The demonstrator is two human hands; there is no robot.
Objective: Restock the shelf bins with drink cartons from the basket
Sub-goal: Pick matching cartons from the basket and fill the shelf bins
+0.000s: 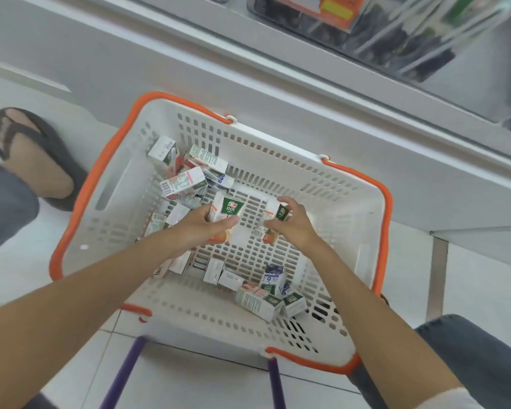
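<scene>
Seen from the head camera, looking straight down. Both hands reach into a white slotted basket (337, 202) with an orange rim, set on pale floor tiles. Two purple bars (124, 376) run beneath the forearms on the near side. Far to the left of the left hand is a foot in a dark sandal (33, 154). Beyond both hands, up and to the right, clear shelf bins (396, 33) hold blurred dark packs.

The left hand (201, 228) curls around a white carton (229, 209) with a green "100%" label. The right hand (289, 222), just beside it, grips a second carton (273, 228), white with a green top and an orange fruit picture.

A loose heap of cartons (186, 178) lies beyond the left hand, and the left forearm covers some of it. A smaller cluster (266, 293) lies under the right forearm, near the basket's near wall.
</scene>
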